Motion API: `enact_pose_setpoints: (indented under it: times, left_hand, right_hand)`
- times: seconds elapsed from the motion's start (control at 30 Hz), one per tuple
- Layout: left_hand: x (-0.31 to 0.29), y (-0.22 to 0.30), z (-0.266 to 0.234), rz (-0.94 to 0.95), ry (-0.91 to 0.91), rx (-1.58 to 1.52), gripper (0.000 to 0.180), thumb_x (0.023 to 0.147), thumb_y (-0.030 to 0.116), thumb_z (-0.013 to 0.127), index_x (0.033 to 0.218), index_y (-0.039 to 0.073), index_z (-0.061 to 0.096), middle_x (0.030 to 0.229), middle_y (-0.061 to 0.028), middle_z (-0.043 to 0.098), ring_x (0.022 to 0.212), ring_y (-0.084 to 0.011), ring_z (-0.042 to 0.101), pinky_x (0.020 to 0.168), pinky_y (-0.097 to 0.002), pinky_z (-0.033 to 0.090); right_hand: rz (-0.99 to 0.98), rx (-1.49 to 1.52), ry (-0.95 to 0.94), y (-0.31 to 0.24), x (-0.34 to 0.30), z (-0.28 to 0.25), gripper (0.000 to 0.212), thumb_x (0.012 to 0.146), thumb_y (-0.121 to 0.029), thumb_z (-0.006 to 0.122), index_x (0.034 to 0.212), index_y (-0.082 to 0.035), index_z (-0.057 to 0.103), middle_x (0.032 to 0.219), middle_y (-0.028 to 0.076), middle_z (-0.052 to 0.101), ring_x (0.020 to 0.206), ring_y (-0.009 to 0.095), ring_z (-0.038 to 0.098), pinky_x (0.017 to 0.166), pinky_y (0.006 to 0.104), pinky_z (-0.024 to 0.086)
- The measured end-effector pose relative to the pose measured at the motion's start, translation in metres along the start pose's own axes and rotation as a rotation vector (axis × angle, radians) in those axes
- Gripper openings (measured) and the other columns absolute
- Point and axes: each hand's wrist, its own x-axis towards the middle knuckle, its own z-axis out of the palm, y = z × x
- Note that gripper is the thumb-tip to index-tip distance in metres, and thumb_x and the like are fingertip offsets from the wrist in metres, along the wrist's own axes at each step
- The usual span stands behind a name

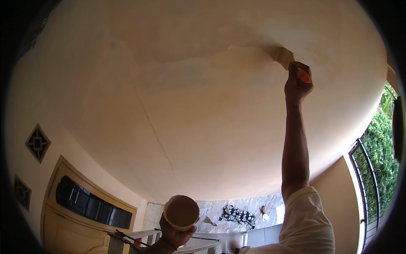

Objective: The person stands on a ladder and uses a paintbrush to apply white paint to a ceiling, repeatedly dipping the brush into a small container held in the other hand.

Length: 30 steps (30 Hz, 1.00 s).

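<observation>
Against the pale wall, high on the right, my right hand is closed round the red handle of a wide, flat-ended putty knife. Its tan end touches the wall and throws a dark shadow to the left. Low in the view, my left hand grips a round bowl from below and the side. Something brownish and smooth shows inside the bowl; I cannot tell how full it is. The wall has blotchy patches and a long thin crack left of centre.
Parts of a metal ladder show below me. Down on the marbled floor lie a black-and-white patterned cloth and a red-ended flat tool. A wooden door stands left, a metal gate and greenery right.
</observation>
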Motion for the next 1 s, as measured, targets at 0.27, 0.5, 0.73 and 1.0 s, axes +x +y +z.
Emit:
enact_pose_setpoints:
  times: [0.27, 0.5, 0.73, 1.0]
  left_hand:
    - [0.001, 0.002, -0.003, -0.099, -0.041, -0.142, 0.064, 0.088, 0.064, 0.063, 0.133, 0.019, 0.063, 0.124, -0.0141, 0.063, 0.122, -0.0338, 0.059, 0.079, -0.0466, 0.061]
    - [-0.001, 0.001, -0.001, -0.06, -0.017, -0.095, 0.062, 0.091, 0.063, 0.06, 0.134, 0.018, 0.062, 0.123, -0.0132, 0.065, 0.119, -0.0355, 0.061, 0.077, -0.0473, 0.061]
    - [0.002, 0.004, 0.0, -0.053, -0.018, 0.044, 0.06, 0.096, 0.065, 0.05, 0.138, 0.023, 0.06, 0.133, -0.0059, 0.064, 0.116, -0.0311, 0.065, 0.082, -0.0513, 0.058]
    - [-0.005, 0.006, 0.01, -0.044, -0.103, -0.135, 0.065, 0.097, 0.065, 0.052, 0.141, 0.018, 0.058, 0.136, -0.0117, 0.062, 0.119, -0.0349, 0.065, 0.085, -0.0549, 0.059]
  right_hand:
    - [-0.538, -0.153, -0.433, -0.059, -0.085, 0.093, 0.022, 0.079, -0.002, 0.077, 0.096, -0.015, 0.071, 0.095, 0.006, 0.066, 0.086, 0.028, 0.067, 0.07, 0.0396, 0.057]
    - [-0.121, 0.185, -0.4, -0.036, -0.015, 0.084, 0.01, 0.089, -0.003, 0.074, 0.096, -0.009, 0.072, 0.09, 0.01, 0.07, 0.078, 0.027, 0.07, 0.072, 0.0348, 0.056]
    - [-0.809, -0.296, -0.408, -0.056, -0.003, 0.083, 0.024, 0.076, -0.002, 0.074, 0.095, -0.015, 0.069, 0.095, 0.006, 0.064, 0.086, 0.027, 0.064, 0.067, 0.0396, 0.055]
    - [-0.803, 0.077, -0.963, -0.078, -0.074, 0.098, 0.023, 0.076, 0.004, 0.078, 0.092, -0.01, 0.069, 0.093, 0.007, 0.068, 0.084, 0.024, 0.067, 0.069, 0.0362, 0.057]
